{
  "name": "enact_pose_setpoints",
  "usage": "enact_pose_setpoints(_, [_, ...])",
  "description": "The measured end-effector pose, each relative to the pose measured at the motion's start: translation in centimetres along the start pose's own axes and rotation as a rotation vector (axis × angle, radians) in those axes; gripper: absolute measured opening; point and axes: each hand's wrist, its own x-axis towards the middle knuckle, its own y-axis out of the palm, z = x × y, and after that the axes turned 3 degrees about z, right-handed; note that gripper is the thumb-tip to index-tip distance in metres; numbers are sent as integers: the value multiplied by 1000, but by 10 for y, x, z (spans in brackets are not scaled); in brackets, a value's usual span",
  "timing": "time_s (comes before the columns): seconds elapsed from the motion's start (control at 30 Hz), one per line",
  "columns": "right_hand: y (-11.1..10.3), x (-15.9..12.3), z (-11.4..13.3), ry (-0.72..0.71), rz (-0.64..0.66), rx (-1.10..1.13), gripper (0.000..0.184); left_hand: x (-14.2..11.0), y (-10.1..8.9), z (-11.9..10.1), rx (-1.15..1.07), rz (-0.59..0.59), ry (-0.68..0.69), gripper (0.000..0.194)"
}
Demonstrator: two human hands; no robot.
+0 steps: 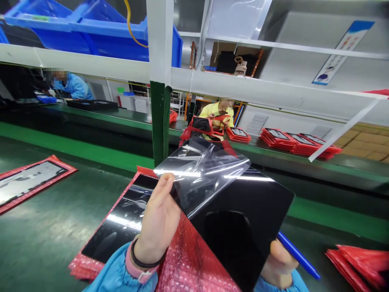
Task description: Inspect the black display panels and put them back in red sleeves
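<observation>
My left hand (161, 211) pinches a corner of a clear protective film (209, 174) between thumb and fingers. That film is lifted off the upper left part of a black glossy screen panel (243, 219), which is held tilted in front of me. Along the panel's lower right edge, my right hand (280, 261) grips it and also keeps a blue pen (299, 255) in its fingers. Beneath lies red bubble wrap (194, 251). Another black screen panel (121, 219) rests on red bubble wrap left of my left hand.
A panel in a red bubble sleeve (33, 178) lies on the green bench (60, 227) at left; red sleeves (358, 265) are at right. A green-and-white post (160, 121) rises ahead under blue bins (91, 32). Two people work across the bench, near stacked red-wrapped panels (298, 142).
</observation>
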Motion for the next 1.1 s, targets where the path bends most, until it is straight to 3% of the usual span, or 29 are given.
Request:
enact_pose_setpoints(0.07, [8,4,8,74,-59,152,20,-3,2,-2,-35,-81,69,7])
enact_pose_setpoints(0.17, [21,7,16,92,-94,172,42,-6,5,-6,-50,-86,164,8])
enact_pose_setpoints(0.3, [29,6,18,155,93,88,65,-4,4,-11,-46,-21,240,3])
enact_pose_setpoints(0.43, [25,7,18,215,307,94,63,-1,2,-13,-54,-64,272,3])
enact_pose_setpoints(0.6, [23,7,20,202,370,45,66,0,2,-13,-32,-69,274,3])
enact_pose_setpoints(0.8, [32,-1,23,186,228,153,55,1,2,-14,57,-118,312,3])
enact_pose_setpoints(1.1, [43,-3,30,94,50,142,31,8,-3,-20,144,-162,237,8])
